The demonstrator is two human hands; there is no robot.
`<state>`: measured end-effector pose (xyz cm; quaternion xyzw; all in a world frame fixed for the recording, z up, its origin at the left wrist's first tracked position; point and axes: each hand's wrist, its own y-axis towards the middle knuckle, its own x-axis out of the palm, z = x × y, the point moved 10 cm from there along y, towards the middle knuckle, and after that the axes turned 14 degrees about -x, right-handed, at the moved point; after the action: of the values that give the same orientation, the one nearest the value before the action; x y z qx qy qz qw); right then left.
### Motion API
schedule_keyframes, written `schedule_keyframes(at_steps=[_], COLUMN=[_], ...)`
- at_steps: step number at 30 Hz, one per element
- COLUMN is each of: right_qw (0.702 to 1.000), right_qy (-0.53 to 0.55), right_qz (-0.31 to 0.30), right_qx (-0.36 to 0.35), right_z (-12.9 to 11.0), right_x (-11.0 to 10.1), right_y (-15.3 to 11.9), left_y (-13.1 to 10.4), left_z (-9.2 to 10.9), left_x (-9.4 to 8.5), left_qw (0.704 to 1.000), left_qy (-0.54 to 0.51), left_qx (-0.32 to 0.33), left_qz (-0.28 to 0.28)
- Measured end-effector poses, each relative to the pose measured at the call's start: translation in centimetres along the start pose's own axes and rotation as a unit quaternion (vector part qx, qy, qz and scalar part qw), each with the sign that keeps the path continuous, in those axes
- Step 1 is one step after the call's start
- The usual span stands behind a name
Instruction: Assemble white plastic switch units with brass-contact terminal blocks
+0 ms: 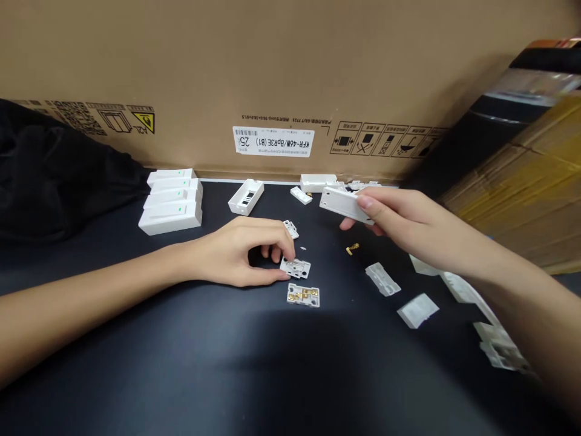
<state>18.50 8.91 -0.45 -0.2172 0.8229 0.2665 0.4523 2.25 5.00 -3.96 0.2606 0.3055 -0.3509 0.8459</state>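
My left hand [247, 248] rests on the dark table, thumb and forefinger closed on the left edge of a small white plastic switch base [297, 268]. Just in front of it lies a similar base with brass contacts [304, 295]. Another small white part [291, 229] sits partly behind my left fingers. Raised off the table, my right hand [394, 212] grips a flat white switch cover plate [344, 203] between thumb and fingers. A loose brass contact piece [352, 248] lies below the right hand, near a white plastic part [382, 279] and a white rocker-like piece [417, 310].
Several white rocker switches [170, 209] stand in a row at back left, beside black cloth [59, 175]. Open white housings [246, 197] lie along a big cardboard box [281, 60]. More white parts [499, 346] lie under my right forearm. A taped carton [521, 194] stands right.
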Motion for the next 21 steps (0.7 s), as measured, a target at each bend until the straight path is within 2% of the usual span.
schedule_keyframes(at_steps=[3,6,10,15,18,21], right_qw=[0.999,0.998,0.992,0.975,0.971,0.963], right_qy=[-0.030,-0.063,-0.115,-0.194,-0.218,-0.248], right_qz=[0.010,-0.013,-0.045,-0.066,-0.050,0.000], right_qx=[0.006,-0.002,-0.033,-0.083,-0.084,-0.105], right_z=[0.2,0.3,-0.1,-0.7,-0.7,-1.8], right_x=[0.0,1.2,2.9,4.1,3.9,2.9], right_y=[0.0,0.0,0.2,0.6,0.8,1.1], left_y=[0.0,0.1,0.0,-0.2,-0.2,-0.2], left_z=[0.2,0.5,1.1,0.9,0.7,0.4], left_x=[-0.1,-0.1,0.1,0.4,0.6,0.7], left_qw=[1.000,1.000,0.999,0.998,0.998,0.997], left_qy=[0.005,0.015,0.025,0.045,0.059,0.072], left_qx=[0.004,0.015,0.044,0.039,0.032,0.017], left_qz=[0.001,0.005,0.002,-0.003,-0.006,-0.004])
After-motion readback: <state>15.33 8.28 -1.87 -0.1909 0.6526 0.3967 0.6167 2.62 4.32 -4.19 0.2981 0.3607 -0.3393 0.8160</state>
